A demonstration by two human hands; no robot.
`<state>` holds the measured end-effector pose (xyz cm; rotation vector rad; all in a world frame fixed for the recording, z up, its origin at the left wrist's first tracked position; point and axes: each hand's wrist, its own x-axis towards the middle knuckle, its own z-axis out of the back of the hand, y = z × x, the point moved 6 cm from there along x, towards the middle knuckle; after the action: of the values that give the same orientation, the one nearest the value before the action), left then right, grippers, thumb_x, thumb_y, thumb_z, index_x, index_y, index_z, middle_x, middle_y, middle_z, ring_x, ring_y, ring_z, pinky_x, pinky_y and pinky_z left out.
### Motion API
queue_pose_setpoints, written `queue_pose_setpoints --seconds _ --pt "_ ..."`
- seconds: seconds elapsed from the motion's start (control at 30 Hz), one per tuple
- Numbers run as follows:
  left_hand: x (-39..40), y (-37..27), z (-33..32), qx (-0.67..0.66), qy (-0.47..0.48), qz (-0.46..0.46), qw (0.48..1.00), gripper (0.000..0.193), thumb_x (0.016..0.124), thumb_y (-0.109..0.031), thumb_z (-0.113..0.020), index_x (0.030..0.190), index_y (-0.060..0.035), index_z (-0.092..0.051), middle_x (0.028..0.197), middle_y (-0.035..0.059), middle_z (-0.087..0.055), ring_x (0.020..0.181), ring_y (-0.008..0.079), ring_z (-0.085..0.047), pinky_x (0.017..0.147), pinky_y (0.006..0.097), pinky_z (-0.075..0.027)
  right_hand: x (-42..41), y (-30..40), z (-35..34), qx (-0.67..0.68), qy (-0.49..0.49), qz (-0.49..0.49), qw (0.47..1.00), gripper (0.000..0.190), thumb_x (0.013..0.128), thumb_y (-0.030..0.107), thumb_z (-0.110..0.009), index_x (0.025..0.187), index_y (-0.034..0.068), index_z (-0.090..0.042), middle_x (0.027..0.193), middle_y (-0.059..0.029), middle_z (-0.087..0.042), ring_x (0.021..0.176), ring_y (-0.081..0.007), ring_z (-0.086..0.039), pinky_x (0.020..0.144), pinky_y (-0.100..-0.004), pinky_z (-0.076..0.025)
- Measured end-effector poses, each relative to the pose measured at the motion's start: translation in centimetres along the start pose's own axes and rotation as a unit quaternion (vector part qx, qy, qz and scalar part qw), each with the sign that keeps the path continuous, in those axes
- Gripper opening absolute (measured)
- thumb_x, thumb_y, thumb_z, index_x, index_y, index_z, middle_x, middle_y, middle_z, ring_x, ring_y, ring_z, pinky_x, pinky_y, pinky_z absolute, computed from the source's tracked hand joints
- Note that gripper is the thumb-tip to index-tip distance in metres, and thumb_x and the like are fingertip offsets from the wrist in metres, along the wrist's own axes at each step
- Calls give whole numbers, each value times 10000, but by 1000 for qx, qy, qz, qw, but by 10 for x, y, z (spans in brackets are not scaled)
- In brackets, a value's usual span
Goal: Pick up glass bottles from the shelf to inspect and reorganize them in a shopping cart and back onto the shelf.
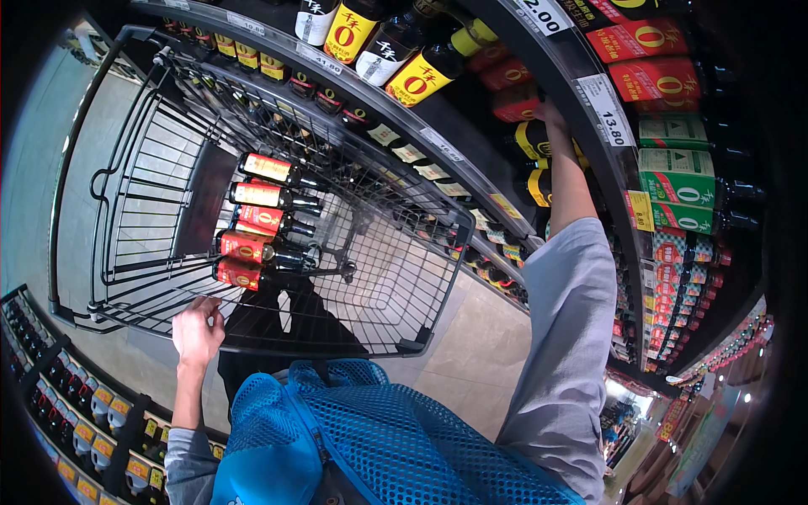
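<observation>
My right hand (550,115) reaches into the shelf bay at the upper right, its fingers at a red-labelled bottle (516,104). The shelf above partly covers that hand, so its grip is hidden. Below it stand bottles with yellow-and-black labels (533,142). My left hand (198,329), fingers curled, is at the near side of a black wire shopping cart (435,315); whether it grips the rim is unclear. In the cart lie several dark sauce bottles with red labels (240,246), some showing pale yellow back labels (255,194).
Yellow- and white-labelled bottles (420,79) line the shelf left of my right arm. A shelf edge with price tags (603,110) curves above that arm, with green-labelled bottles (678,183) beyond. Another stocked shelf (95,404) stands at the lower left. Tiled floor (480,328) shows beside the cart.
</observation>
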<state>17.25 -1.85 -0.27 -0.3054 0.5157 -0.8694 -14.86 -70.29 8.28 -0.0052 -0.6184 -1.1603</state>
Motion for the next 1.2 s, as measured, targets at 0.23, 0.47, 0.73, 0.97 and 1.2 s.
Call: queue_pose_setpoints --seconds 0.23,0.47,0.73,0.97,1.2 --pt "-2 -1 2 13 0 11 1000 200 741 -51 -638 925 -84 -710 887 91 -681 751 323 -667 684 402 -541 -27 74 24 -32 100 -84 991 294 888 273 -611 964 -6 -663 933 -138 -683 902 -318 -639 793 -422 -474" --pt "2 -3 0 19 15 2 1000 206 710 -34 -649 905 -74 -702 867 86 -676 734 308 -666 675 391 -540 -33 73 42 133 20 -26 991 329 920 244 -629 1125 -8 -577 905 -127 -671 598 -148 -676 487 -229 -513" --pt "2 -2 0 12 17 7 1000 202 709 -31 -645 899 -69 -702 865 91 -683 678 294 -660 644 385 -533 -37 65 34 279 41 -183 942 335 924 208 -635 1156 -19 -549 839 -129 -667 564 -189 -672 510 -259 -561" --pt "0 0 0 5 16 11 1000 211 704 -27 -640 903 -64 -702 875 101 -682 727 327 -661 669 403 -535 -29 27 6 230 76 -225 944 466 852 258 -741 1168 -35 -564 891 -163 -687 594 -188 -682 501 -259 -556" --pt "3 0 -1 5 18 27 999 208 706 -29 -631 898 -59 -705 878 103 -682 730 335 -659 669 407 -537 -2 -32 -19 4 -38 -5 999 540 818 194 -782 1238 -38 -533 976 -154 -693 622 -173 -682 503 -238 -547"
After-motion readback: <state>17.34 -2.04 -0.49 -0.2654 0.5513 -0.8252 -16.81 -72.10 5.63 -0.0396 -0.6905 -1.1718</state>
